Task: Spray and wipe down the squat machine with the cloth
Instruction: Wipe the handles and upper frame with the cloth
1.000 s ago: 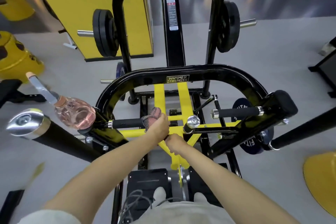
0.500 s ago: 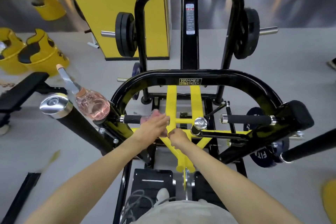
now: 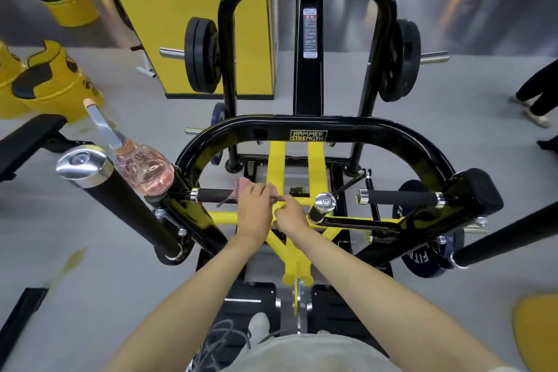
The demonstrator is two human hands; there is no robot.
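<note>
The black and yellow squat machine (image 3: pixel 308 127) stands right in front of me. My left hand (image 3: pixel 253 208) grips a pink checked cloth (image 3: pixel 240 190) against the inner end of the machine's left black handle (image 3: pixel 211 195). My right hand (image 3: pixel 290 216) is curled beside it, pinching the cloth's other end over the yellow cross frame (image 3: pixel 276 166). A clear spray bottle (image 3: pixel 142 169) with pink liquid rests on the machine's left arm, to the left of my hands.
A black padded bar with a chrome cap (image 3: pixel 81 164) slants across the left foreground. Weight plates (image 3: pixel 200 54) hang on both sides of the upright. Yellow bins (image 3: pixel 51 81) stand on the grey floor at left. A person's legs (image 3: pixel 537 90) show at right.
My left hand slid with the cloth along the left handle, first outward, then back to its inner end. My right hand rose to the cloth. The camera view shifted left.
</note>
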